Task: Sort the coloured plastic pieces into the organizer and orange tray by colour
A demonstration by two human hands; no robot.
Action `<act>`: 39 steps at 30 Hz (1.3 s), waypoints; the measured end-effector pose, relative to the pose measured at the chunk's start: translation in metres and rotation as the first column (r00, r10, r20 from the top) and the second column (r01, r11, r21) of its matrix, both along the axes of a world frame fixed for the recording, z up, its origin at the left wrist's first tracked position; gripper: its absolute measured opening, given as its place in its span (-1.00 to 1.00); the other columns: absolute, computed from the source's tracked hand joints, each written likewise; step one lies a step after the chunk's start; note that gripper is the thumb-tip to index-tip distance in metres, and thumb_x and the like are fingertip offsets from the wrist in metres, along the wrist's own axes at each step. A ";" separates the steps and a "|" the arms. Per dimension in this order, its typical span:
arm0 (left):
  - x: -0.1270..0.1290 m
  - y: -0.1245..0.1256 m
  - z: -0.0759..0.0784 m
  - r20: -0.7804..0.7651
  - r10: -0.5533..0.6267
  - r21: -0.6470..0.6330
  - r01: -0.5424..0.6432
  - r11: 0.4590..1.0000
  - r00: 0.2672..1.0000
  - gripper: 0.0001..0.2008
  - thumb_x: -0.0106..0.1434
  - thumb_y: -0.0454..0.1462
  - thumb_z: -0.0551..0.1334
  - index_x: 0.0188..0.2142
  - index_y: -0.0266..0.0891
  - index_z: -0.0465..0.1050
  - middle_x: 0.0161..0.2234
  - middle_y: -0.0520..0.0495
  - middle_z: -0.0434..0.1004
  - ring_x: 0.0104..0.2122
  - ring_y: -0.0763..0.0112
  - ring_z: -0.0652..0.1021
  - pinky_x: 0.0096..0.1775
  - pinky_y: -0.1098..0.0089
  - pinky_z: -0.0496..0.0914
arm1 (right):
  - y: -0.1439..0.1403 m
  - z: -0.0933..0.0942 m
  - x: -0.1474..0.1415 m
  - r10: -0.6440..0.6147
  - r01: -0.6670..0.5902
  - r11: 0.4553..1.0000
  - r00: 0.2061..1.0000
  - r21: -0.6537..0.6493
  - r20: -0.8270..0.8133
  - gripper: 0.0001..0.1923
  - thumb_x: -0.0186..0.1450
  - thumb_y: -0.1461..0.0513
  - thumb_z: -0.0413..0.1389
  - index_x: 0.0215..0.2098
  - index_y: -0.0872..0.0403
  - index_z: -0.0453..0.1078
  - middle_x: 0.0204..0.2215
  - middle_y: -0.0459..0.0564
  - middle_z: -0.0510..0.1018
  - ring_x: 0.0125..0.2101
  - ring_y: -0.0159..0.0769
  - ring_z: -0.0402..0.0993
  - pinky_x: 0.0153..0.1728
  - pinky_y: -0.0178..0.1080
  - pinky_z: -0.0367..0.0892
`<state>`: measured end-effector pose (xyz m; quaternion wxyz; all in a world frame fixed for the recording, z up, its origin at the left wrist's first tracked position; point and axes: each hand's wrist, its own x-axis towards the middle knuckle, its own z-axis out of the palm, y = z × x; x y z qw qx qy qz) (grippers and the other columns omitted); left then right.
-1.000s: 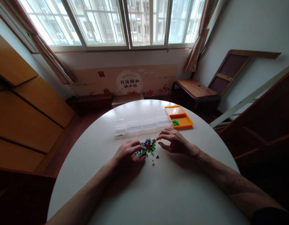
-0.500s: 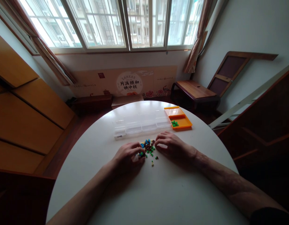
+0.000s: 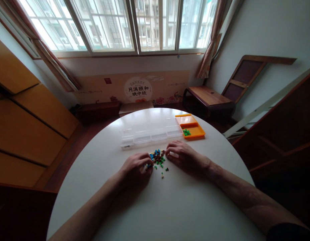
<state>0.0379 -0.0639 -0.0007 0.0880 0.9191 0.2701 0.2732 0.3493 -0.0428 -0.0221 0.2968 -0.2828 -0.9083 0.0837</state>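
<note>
Head view has your left hand (image 3: 136, 164) and right hand (image 3: 182, 154) curled at opposite edges of the heaped pieces (image 3: 158, 156) on the bench (image 3: 175, 207), apparently so they lie within easy reach, though whether either grips one cannot be told, the orange tray (image 3: 197, 131) lying beyond.

The white counter (image 3: 177, 204) carries a loose pile of small coloured pieces (image 3: 158, 157) between both hands' fingers (image 3: 171, 145), with a clear compartment box (image 3: 142, 138) and orange tray (image 3: 197, 131) beyond them.
</note>
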 end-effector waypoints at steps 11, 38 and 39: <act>-0.002 0.001 -0.001 0.014 -0.002 0.006 0.002 1.000 1.000 -0.88 0.34 -0.37 0.27 -0.25 -0.13 0.58 -0.23 -0.02 0.67 -0.34 0.41 0.59 -0.26 0.43 0.42 | 0.024 0.014 0.048 -0.442 0.460 0.886 0.878 0.068 -0.184 -0.87 0.55 0.19 0.18 -0.15 0.00 0.56 -0.14 0.06 0.67 -0.08 -0.05 0.59 0.04 -0.01 0.44; -0.003 0.002 -0.001 -0.036 0.045 0.010 -0.045 0.999 0.998 -0.94 0.39 -0.27 0.32 -0.25 -0.12 0.58 -0.25 -0.02 0.65 -0.33 0.37 0.59 -0.22 0.38 0.43 | -0.011 0.005 -0.011 -0.001 -0.001 0.999 0.999 -0.052 -0.032 -0.90 0.45 0.18 0.33 -0.07 -0.07 0.58 -0.07 -0.04 0.71 -0.07 -0.17 0.63 0.09 -0.08 0.44; -0.003 0.003 -0.002 -0.034 0.046 0.019 -0.045 0.999 0.998 -0.94 0.39 -0.29 0.31 -0.25 -0.12 0.58 -0.25 -0.01 0.65 -0.33 0.37 0.59 -0.23 0.38 0.43 | -0.010 0.003 -0.012 -0.005 0.003 0.998 0.999 -0.055 -0.041 -0.91 0.46 0.17 0.33 -0.08 -0.07 0.58 -0.07 -0.04 0.71 -0.08 -0.18 0.63 0.09 -0.09 0.45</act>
